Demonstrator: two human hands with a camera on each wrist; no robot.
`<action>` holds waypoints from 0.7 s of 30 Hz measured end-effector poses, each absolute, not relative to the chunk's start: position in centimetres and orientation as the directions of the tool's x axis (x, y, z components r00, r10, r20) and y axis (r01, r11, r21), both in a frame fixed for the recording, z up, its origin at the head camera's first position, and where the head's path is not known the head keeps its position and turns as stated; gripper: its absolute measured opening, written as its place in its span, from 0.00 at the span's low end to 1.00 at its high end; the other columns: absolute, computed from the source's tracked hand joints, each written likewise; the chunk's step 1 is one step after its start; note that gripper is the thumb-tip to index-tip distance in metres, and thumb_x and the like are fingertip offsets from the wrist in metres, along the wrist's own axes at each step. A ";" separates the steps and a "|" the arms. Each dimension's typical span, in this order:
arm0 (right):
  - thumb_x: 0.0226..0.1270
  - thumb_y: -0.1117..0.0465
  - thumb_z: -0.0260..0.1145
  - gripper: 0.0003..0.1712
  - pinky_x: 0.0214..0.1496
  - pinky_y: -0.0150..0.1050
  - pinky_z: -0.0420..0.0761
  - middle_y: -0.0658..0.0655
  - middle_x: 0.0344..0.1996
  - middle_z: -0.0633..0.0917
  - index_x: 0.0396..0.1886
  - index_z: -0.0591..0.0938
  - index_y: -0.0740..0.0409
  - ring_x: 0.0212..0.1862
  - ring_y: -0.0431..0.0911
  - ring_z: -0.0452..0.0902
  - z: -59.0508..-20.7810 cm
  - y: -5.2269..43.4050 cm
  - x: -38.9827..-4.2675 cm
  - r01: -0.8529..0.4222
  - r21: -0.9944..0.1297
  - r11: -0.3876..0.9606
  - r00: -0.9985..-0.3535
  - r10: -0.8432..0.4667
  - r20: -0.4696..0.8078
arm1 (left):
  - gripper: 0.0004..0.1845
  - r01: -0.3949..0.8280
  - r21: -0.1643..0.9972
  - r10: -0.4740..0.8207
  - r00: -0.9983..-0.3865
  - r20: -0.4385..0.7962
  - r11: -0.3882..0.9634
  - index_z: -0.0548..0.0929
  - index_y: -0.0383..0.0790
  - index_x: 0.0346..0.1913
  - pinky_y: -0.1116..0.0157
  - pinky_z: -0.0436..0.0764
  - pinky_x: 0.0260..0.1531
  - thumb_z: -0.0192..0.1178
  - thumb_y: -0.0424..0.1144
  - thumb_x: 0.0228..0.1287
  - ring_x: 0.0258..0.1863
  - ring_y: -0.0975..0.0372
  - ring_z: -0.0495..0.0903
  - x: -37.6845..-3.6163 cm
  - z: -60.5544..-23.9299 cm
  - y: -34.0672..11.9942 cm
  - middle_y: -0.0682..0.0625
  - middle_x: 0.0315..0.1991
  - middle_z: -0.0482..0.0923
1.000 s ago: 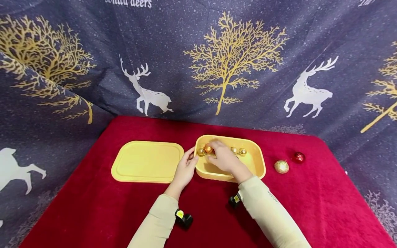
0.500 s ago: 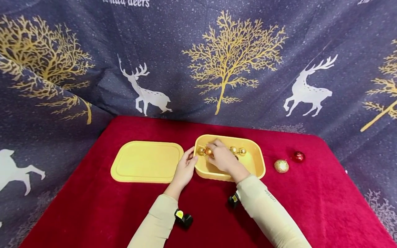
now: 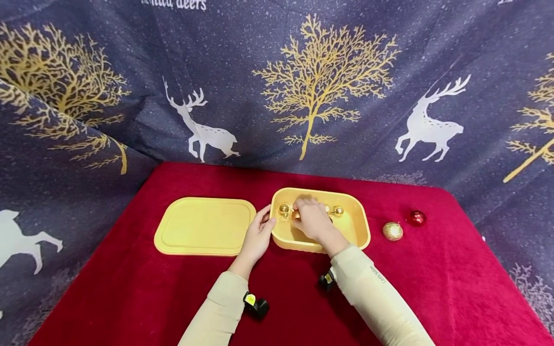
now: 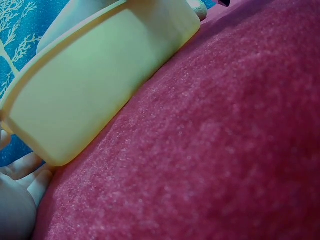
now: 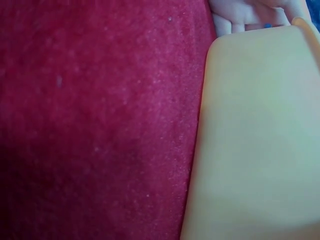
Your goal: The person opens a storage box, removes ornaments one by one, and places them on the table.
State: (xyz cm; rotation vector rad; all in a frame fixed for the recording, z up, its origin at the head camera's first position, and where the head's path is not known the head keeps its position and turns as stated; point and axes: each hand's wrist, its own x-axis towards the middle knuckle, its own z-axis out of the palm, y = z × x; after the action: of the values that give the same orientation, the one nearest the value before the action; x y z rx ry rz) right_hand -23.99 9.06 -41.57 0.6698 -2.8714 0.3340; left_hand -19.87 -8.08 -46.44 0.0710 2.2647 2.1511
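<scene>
While the left hand [image 3: 256, 237] steadies the near-left corner of the box [image 3: 357, 226], fingers resting straight against its wall, the right hand [image 3: 312, 222] reaches inside with fingers curled over an orange bauble [image 3: 296, 215]; whether they actually pinch it I cannot tell. Such baubles look light, slick and brittle, so a gentle fingertip hold around the widest part seems safest. Two more lie right of the box on the table [image 3: 130, 288].

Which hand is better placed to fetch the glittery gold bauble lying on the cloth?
Probably the right hand: it is inside the yellow box, on the side nearer the glittery gold bauble. The left hand rests against the box's far, left end.
</scene>
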 end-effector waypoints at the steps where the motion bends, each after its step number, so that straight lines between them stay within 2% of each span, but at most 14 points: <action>1: 0.51 0.59 0.72 0.17 0.41 0.49 0.74 0.54 0.40 0.84 0.41 0.79 0.55 0.46 0.53 0.75 -41.6 9.1 -24.0 -0.447 -0.177 0.877 -0.887 -0.409 0.212 | 0.26 0.017 0.999 0.047 -0.999 0.015 0.047 0.62 0.46 0.71 0.54 0.73 0.59 0.49 0.43 0.72 0.60 0.52 0.73 -19.8 -46.4 -8.1 0.39 0.62 0.70; 6: 0.52 0.58 0.71 0.22 0.47 0.52 0.73 0.57 0.48 0.82 0.48 0.80 0.58 0.53 0.55 0.74 -41.4 9.3 -23.7 -0.436 -0.217 0.873 -0.896 -0.399 0.195 | 0.26 0.011 0.999 0.064 -0.998 0.008 0.046 0.61 0.40 0.71 0.53 0.73 0.59 0.48 0.39 0.72 0.60 0.49 0.73 -19.0 -44.7 -8.2 0.35 0.61 0.69; 12: 0.53 0.63 0.68 0.27 0.56 0.51 0.74 0.64 0.53 0.78 0.55 0.78 0.67 0.55 0.56 0.74 -40.9 10.1 -23.2 -0.446 -0.408 0.797 -0.895 -0.383 0.230 | 0.26 0.012 0.998 0.070 -0.998 0.007 0.063 0.61 0.38 0.71 0.54 0.73 0.59 0.47 0.38 0.73 0.60 0.49 0.72 -18.0 -43.0 -8.2 0.34 0.61 0.69; 21: 0.50 0.65 0.70 0.27 0.54 0.48 0.76 0.65 0.51 0.79 0.52 0.78 0.68 0.49 0.56 0.77 -40.8 11.2 -22.4 -0.454 -0.549 0.702 -0.891 -0.348 0.291 | 0.26 0.015 0.997 0.066 -0.998 0.010 0.069 0.61 0.38 0.71 0.54 0.73 0.59 0.48 0.39 0.72 0.60 0.49 0.73 -18.2 -43.3 -8.3 0.36 0.60 0.70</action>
State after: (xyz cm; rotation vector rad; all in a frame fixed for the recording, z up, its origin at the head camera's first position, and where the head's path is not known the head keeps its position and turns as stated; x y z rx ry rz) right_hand -22.44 11.21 -40.85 0.6516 -2.7431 0.9516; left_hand -18.17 -8.28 -43.28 0.0860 2.2694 2.1160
